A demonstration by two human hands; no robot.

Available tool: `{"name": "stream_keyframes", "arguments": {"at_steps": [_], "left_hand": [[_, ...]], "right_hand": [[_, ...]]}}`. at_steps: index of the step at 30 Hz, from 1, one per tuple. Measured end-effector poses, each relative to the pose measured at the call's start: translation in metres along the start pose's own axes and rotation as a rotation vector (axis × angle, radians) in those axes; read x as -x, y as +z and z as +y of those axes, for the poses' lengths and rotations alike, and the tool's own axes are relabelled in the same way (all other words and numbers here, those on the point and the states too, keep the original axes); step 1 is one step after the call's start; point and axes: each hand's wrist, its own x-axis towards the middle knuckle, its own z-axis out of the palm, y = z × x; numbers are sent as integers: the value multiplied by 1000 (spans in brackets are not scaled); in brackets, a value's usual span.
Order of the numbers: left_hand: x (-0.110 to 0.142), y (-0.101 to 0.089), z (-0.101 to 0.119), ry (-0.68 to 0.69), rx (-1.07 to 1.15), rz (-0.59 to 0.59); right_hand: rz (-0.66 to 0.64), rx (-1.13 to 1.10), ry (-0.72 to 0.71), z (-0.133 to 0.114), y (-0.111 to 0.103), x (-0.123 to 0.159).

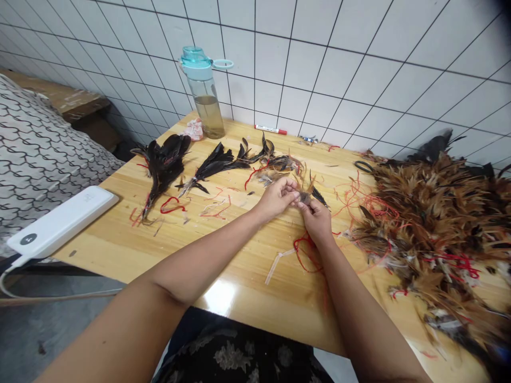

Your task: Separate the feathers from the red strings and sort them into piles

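Observation:
Brown and dark feathers [305,196] are pinched between my two hands above the middle of the table. My left hand [279,197] closes on them from the left, thumb against fingers. From the right, my right hand [317,217] grips their lower end, its fingers curled. Just beyond my hands lies a loose row of feathers [279,162] with a red thread among them. A red string [305,254] lies on the wood below my right hand, near a pale knotted strip [275,263].
A large heap of brown feathers [443,202] covers the table's right side. Black feather bunches [165,165] lie at left. A water bottle [205,101] and a marker [270,129] are near the tiled wall. A white power bank [64,221] rests at the left edge.

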Motion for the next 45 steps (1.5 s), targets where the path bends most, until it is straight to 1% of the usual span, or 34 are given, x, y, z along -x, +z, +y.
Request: {"name": "stream_keyframes", "arguments": {"at_steps": [2,3,5,7,11,13,16,19,22,27,32,33,34,35,36,37,38,39,41,42,45], "left_hand": [[0,-2,0,-19,-28,20],[0,-3,-1,-45,-62,7],[-1,-5,-1,-100,-140,-68],[-1,-6,-3,-118,-201,-143],[-1,-7,-5,-64,-290,-181],[0,-8,-5,-30,-373,-187],[2,-8,-2,30,-525,-169],[3,-6,1,79,-606,-140],[3,-6,2,106,-651,-109],[2,-7,0,126,-652,-79],[0,-7,-1,115,-574,-130],[-2,-10,0,125,-544,-118],[-5,-15,1,145,-525,-75],[-8,-21,2,178,-525,-12],[-12,-29,3,204,-552,92],[-15,-38,3,216,-625,196],[-18,-48,3,219,-722,268],[-21,-57,2,216,-825,304],[-24,-72,-2,197,-1015,334],[-25,-77,-4,196,-1077,326],[-24,-82,-8,224,-1185,286]], "right_hand": [[0,-10,23,1,0,0],[-6,-19,26,2,-1,0],[-21,-24,12,3,-1,0],[-36,-6,-21,4,-1,0],[-105,62,-73,6,1,1],[-128,125,-85,6,2,1],[-120,219,-98,6,3,3],[-100,244,-111,6,3,4],[-89,181,-129,5,3,4],[-106,90,-120,4,3,3],[-89,87,-106,1,1,2],[-80,84,-97,1,0,2],[-70,77,-85,0,0,2],[-60,65,-70,0,-1,2],[-47,49,-54,-1,-2,2],[-33,32,-38,-1,-2,2],[-22,15,-21,-1,-3,2],[-12,-1,-2,-2,-3,2],[1,-27,33,-2,-4,2],[7,-35,46,-1,-4,2],[26,-45,58,-1,-3,2]]}}
